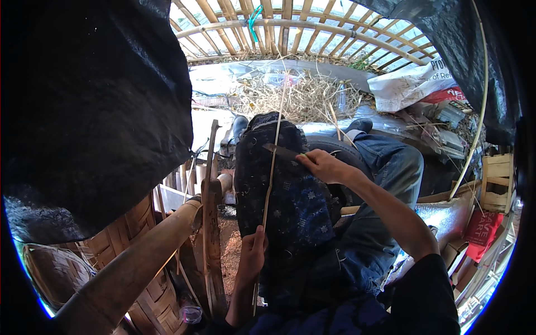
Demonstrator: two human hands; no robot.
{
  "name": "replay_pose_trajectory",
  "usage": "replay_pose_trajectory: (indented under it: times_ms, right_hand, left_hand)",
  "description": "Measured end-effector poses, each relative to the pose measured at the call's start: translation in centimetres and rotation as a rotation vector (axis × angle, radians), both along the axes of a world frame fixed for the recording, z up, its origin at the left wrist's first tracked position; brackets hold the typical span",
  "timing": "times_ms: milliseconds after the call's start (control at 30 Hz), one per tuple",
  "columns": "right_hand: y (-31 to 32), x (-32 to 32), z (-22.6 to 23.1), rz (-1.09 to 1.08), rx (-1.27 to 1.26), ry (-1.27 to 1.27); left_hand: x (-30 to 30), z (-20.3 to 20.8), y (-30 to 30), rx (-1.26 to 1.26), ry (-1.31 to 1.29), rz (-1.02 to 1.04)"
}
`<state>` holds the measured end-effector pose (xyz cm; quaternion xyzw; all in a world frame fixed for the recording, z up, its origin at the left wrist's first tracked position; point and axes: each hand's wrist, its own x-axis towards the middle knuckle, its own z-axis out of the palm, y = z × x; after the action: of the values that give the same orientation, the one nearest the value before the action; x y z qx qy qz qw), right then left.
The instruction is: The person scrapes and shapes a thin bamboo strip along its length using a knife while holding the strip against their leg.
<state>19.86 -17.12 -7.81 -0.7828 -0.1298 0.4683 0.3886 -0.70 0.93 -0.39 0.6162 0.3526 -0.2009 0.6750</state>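
Observation:
A long thin bamboo strip runs lengthwise over the dark patterned cloth that covers my left leg. My left hand is closed around the strip's lower part, thumb along it. In my right hand is a knife, its handle mostly hidden by my fingers. The blade points left and lies across the strip, touching or very near it. Pale shavings are scattered on the cloth.
A thick bamboo pole slants in at lower left beside an upright wooden post. Black sheeting hangs at left. Ahead lie a heap of shavings, a plastic bottle and a white sack, before a bamboo fence. A red bag hangs at right.

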Motion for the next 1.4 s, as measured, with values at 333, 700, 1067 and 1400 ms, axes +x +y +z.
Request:
replay_pose_trajectory:
  times_ms: [333,700,1067,1400]
  right_hand:
    - [-0.7,-0.3,5.3,0.247,-0.060,0.066]
    - [0.9,4.1,1.4,-0.003,-0.047,-0.341]
    - [1.2,-0.9,3.2,0.264,0.008,-0.046]
    - [-2.3,0.7,4.1,-0.090,0.186,0.829]
  left_hand:
    - [-0.3,-0.3,0.0,-0.056,0.020,0.015]
    - [0.4,0.4,0.6,-0.097,0.013,0.000]
    - [0.9,0.3,-0.1,0.007,-0.012,0.001]
    - [1.5,1.5,-2.4,0.292,-0.092,-0.053]
